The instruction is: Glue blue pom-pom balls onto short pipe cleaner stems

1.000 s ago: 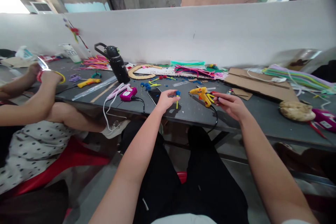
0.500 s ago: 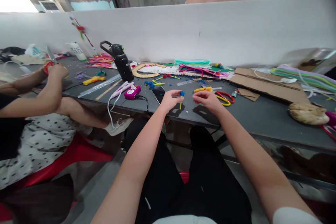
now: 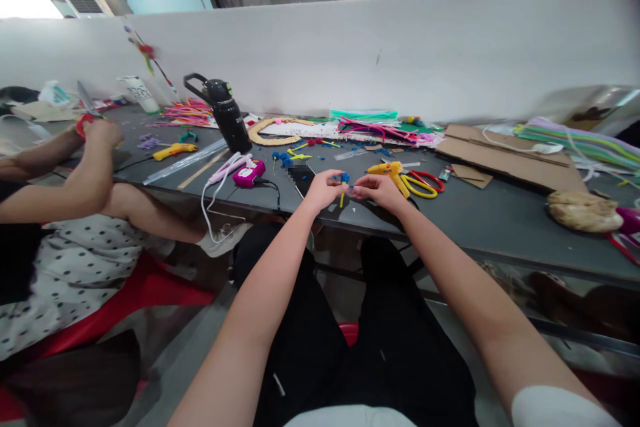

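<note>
Between the fingertips of my left hand [image 3: 321, 192] is a small pipe-cleaner flower [image 3: 345, 178], blue on top with a yellow stem pointing down. My right hand [image 3: 379, 191] is close beside it, its thumb and fingers pinched together. A tiny blue piece [image 3: 352, 187] shows at those fingertips, too small to make out well. Just behind my right hand lies a yellow glue gun [image 3: 393, 171], and scissors [image 3: 423, 187] with red and yellow handles are to its right. A dark phone [image 3: 303, 180] rests left of my left hand.
Left on the grey table [image 3: 500, 227] are a black bottle [image 3: 231, 121] and a magenta device [image 3: 249, 173] with cords. Pipe cleaners [image 3: 365, 130] and cardboard [image 3: 505, 153] lie along the back. At far left, a person's hand [image 3: 103, 133] holds scissors [image 3: 87, 103].
My right hand has moved left, bringing its fingertips up to the flower and uncovering more of the glue gun. My left hand still holds the flower. The view has shifted slightly.
</note>
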### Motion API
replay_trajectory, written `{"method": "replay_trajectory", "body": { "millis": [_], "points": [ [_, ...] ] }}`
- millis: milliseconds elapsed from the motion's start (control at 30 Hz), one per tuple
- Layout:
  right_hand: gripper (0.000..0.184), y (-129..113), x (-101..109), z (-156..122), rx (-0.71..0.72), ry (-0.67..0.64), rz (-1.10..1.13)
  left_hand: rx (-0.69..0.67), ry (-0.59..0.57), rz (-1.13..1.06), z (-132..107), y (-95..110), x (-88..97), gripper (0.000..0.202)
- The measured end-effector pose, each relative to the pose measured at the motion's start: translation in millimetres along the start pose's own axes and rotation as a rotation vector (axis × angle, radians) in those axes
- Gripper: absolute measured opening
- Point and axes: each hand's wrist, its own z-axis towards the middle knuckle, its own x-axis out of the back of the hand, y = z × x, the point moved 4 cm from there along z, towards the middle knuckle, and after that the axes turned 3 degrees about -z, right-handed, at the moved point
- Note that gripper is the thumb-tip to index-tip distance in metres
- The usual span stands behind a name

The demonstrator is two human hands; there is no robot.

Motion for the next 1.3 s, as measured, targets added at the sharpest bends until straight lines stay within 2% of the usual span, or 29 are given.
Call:
{"method": "replay_trajectory", "body": {
  "millis": [200, 500, 800, 1033, 1167, 1300],
  "points": [
    [0.043, -6.3, 0.3, 0.3, 0.042, 0.062, -0.229, -0.030, -0.027, 0.034, 0.4, -1.0, -5.1, 0.043],
    [0.045, -8.0, -1.7, -0.5, 0.005, 0.045, -0.178, -0.054, -0.034, 0.013, 0.7, 0.5, -7.4, 0.045],
    [0.033, -15.3, -2.5, -3.2, 0.001, -0.059, -0.028, -0.060, -0.098, -0.095, 0.3, 4.4, -14.1, 0.046],
    [0.034, -8.5, 1.8, -1.5, -0.041, 0.029, -0.028, 0.017, -0.051, -0.126, -0.6, 2.0, -11.1, 0.052],
    [0.035, -5.1, 5.1, 0.6, -0.031, 0.081, 0.001, 0.074, -0.035, -0.121, -0.4, -2.4, -8.7, 0.057],
    [0.038, -9.6, 6.6, -1.1, 0.000, 0.131, -0.067, 0.076, -0.057, -0.085, -2.1, -3.1, -8.0, 0.056]
  ]
}}
